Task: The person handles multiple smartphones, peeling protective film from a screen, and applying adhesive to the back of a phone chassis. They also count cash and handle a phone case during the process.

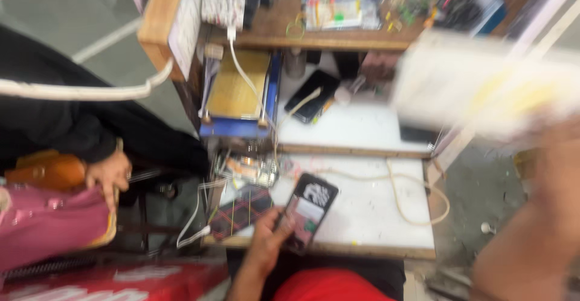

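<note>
One head-worn camera looks steeply down and forward over the near edge of the white worktable (368, 204); close range; frame motion-blurred at right

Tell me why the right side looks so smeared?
Head view: motion blur smears the right hand and the pale flat packet it lifts; the left hand holding the phone is only mildly soft; lighting is even, with no strong glare.

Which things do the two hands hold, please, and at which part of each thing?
The left hand holds a phone by its lower end. The right hand lifts a blurred pale flat packet by its right end; the exact grip is unclear.
</note>
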